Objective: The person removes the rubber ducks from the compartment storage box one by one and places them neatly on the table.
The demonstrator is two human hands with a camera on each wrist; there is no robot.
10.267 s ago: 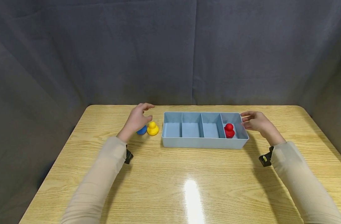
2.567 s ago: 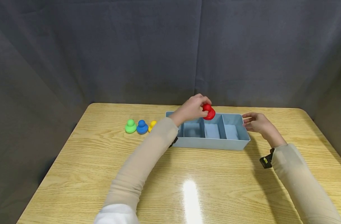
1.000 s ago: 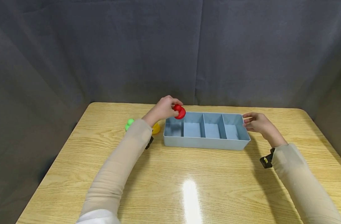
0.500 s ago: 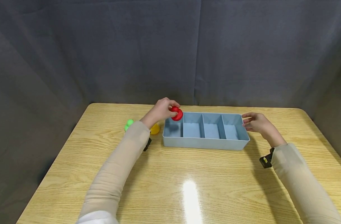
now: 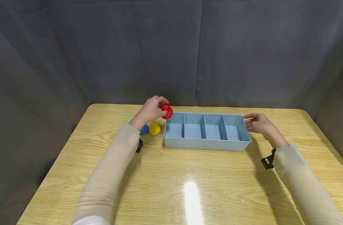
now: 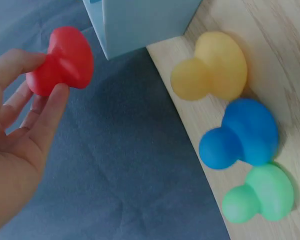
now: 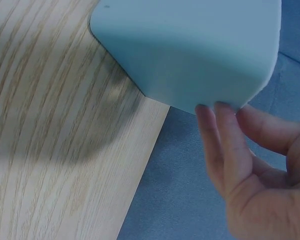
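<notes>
A red toy duck (image 5: pixel 166 111) is pinched between the thumb and fingertips of the left hand (image 5: pixel 150 110), held in the air just left of the blue divided tray (image 5: pixel 206 144). Below it, the yellow duck (image 5: pixel 154 128), blue duck (image 5: pixel 144 129) and green duck (image 6: pixel 260 195) are lined up on the table (image 5: pixel 188 184). The tray's right end is touched by the right hand (image 5: pixel 258 123), its fingers nearly straight.

i wear long beige knit sleeves on both arms, close-fitting and lightly ribbed. a white layer shows beneath my left sleeve (image 5: pixel 109 175) at the lower left of the frame. a small black strapped device sits at each wrist; my right sleeve (image 5: pixel 304 178) ends there.
</notes>
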